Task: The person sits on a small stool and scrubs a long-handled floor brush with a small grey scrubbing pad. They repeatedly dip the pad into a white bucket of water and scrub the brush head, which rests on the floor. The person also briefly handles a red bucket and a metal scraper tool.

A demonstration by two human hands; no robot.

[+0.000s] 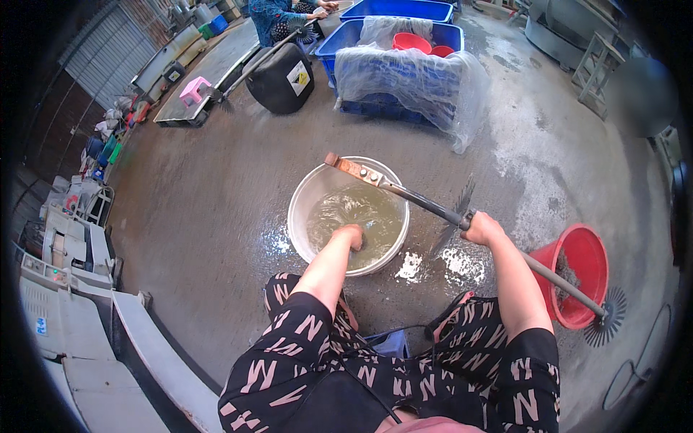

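Note:
My left hand reaches into murky, rippling water in a white bucket between my knees. Its fingers are under the surface, so what they hold, if anything, is hidden. My right hand is closed around a long metal rod, right beside a dark toothed disc on it. The rod slants from upper left to lower right; its copper-coloured flat end, bolted on, hangs over the bucket's far side. A second toothed disc sits near the rod's other end.
A red bucket of grey grains stands at right, under the rod. Farther off are a blue crate draped with plastic sheeting, a black jerrycan, a similar rod and a seated person. A pale machine lines the left.

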